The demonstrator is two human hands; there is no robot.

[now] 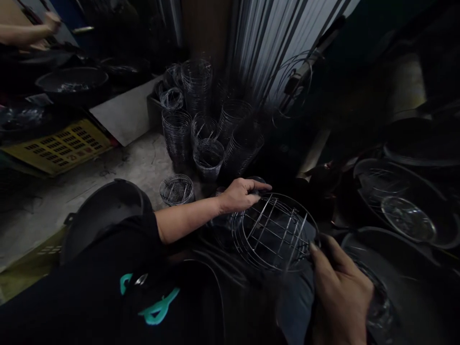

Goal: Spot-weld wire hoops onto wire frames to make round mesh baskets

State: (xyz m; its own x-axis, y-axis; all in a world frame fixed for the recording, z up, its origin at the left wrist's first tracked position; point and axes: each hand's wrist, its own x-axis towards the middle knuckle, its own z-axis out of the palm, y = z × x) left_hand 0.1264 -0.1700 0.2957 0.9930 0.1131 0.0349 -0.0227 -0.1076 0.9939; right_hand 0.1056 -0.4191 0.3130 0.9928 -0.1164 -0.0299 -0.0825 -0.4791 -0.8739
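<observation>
A small stack of round wire racks [275, 235], with bars crossing inside thin metal rings, lies tilted above my lap. My right hand [343, 282] is closed at its right rim, the thumb on top and the other fingers mostly hidden. At the far left rim is my left hand [237, 195], index finger stretched out and thumb apart from it. The left thumb tip is at or touching the wire; darkness hides the remaining left fingers. Left of this hand, a short pile of similar wire racks [177, 189] rests on the floor.
Several tall stacks of wire racks [176, 134] stand ahead. A black basin [104, 215] is at my left, with a yellow crate [61, 146] beyond. More dark basins [391, 268] sit at right, one holding a shiny round piece [408, 219]. Another person's arm [27, 33] shows upper left.
</observation>
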